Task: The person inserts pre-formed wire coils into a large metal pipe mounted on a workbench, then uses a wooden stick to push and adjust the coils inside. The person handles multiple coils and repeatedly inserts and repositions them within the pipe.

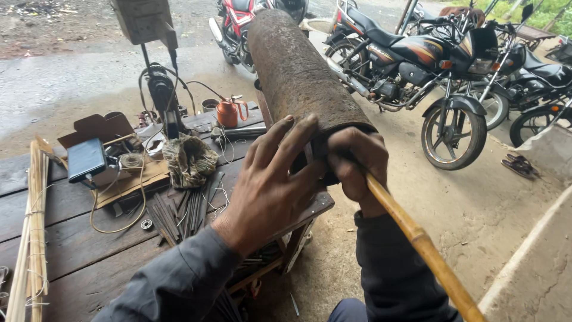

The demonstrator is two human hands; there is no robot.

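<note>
Head view, looking down past grey sleeves. A rusty metal pipe (298, 65) runs away from the person, its near open end sitting over the front corner of the dark wooden worktop (71, 238). Left hand (271, 185) lies spread across the near end of the pipe, fingers splayed and pressed against the rim, not closed around anything. Right hand (357, 161) is wrapped tight around a yellow bamboo stick (426, 247), just at the pipe's mouth; the stick slants down to the lower right and its far tip is hidden behind the hands. On the worktop to the left: a bundle of thin pale cane strips (33, 226) along the edge, a crumpled patterned cloth (189, 160), dark metal rods (179, 214) fanned flat, an orange oil can (229, 112) further back. Several parked motorcycles (411, 65) stand on the wet ground beyond, well apart from the worktop.
</note>
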